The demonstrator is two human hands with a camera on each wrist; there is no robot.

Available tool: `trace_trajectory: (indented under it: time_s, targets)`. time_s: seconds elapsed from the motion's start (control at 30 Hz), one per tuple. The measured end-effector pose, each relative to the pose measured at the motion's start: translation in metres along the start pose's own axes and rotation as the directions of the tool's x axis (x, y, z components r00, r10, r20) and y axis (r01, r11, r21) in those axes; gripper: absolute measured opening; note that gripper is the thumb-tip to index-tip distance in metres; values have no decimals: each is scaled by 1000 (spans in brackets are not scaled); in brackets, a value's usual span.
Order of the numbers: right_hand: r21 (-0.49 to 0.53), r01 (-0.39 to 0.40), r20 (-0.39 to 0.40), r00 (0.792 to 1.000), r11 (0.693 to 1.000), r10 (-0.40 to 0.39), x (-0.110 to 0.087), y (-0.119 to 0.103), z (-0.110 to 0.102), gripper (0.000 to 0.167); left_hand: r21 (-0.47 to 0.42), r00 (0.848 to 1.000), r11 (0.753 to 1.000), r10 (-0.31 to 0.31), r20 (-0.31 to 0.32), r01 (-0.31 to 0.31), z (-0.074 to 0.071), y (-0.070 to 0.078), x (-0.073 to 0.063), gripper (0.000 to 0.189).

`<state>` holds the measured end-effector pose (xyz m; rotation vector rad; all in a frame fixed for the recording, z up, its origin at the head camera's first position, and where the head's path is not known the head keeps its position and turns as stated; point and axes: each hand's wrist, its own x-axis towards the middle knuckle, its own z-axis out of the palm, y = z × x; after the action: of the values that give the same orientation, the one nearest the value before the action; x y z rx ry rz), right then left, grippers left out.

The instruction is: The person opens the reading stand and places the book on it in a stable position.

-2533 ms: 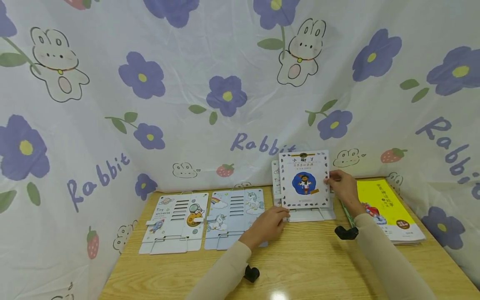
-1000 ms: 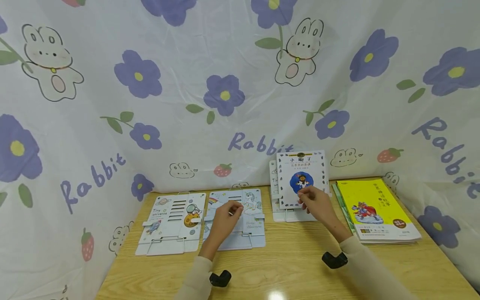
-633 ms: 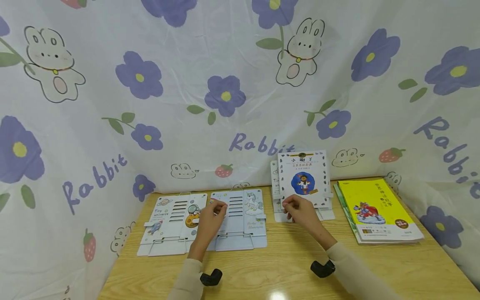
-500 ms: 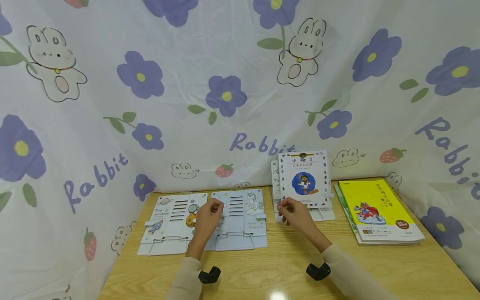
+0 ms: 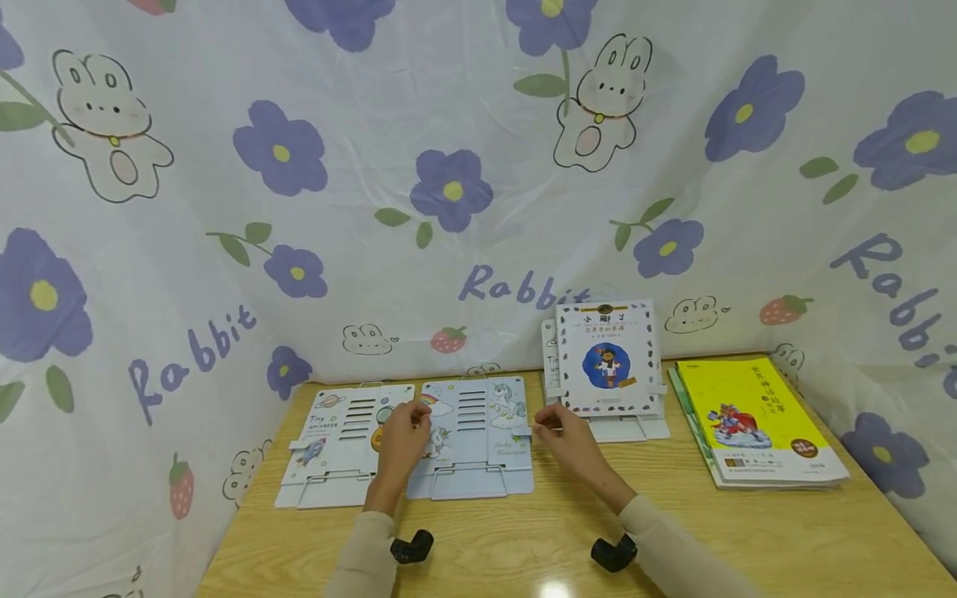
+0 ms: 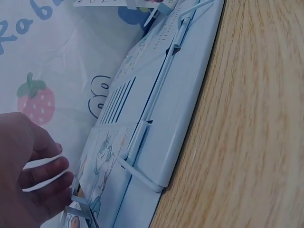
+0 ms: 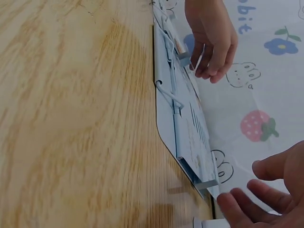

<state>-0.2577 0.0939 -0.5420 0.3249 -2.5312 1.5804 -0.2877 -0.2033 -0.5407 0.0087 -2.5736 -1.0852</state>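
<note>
A pale blue unicorn book stand (image 5: 471,453) lies tilted low on the table between my two hands. My left hand (image 5: 401,444) hovers at its left side, over the edge of the white "Tiny universe" book stand (image 5: 321,457). Its loosely curled fingers (image 6: 52,183) are near a side clip (image 6: 80,209); whether they touch it I cannot tell. My right hand (image 5: 576,444) is by the unicorn stand's right clip (image 5: 521,431), fingers bent and apart from it in the right wrist view. Neither hand holds anything. Behind, a white picture book (image 5: 607,361) stands upright on another stand (image 5: 650,429).
At the right lies a stack of books with a yellow cover (image 5: 755,415) on top and a green edge (image 5: 691,428) showing beneath. The wooden table (image 5: 508,544) meets a rabbit-and-flower cloth (image 5: 374,274) at the back.
My right hand let go of the picture book, which stays on its stand. Both hands moved left to the unicorn stand's two sides, the right one coming down in front of the book.
</note>
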Motion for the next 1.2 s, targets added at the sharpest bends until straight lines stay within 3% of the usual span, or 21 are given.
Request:
trace_trajectory:
  time_s: [0.2, 0.5, 0.83, 1.2]
  targets:
    - [14, -65, 48, 997, 998, 64, -1, 3, 6, 28, 100, 999, 994, -39, 38, 35, 4, -1, 1, 16]
    - [-30, -68, 59, 996, 997, 70, 1, 6, 10, 32, 146, 995, 987, -73, 69, 62, 10, 3, 5, 32]
    - [14, -111, 76, 991, 994, 110, 1, 10, 16, 34, 133, 992, 985, -114, 52, 107, 18, 16, 10, 45]
    - [69, -110, 71, 992, 992, 105, -1, 12, 17, 34, -22, 972, 973, -226, 65, 228, 22, 14, 13, 48]
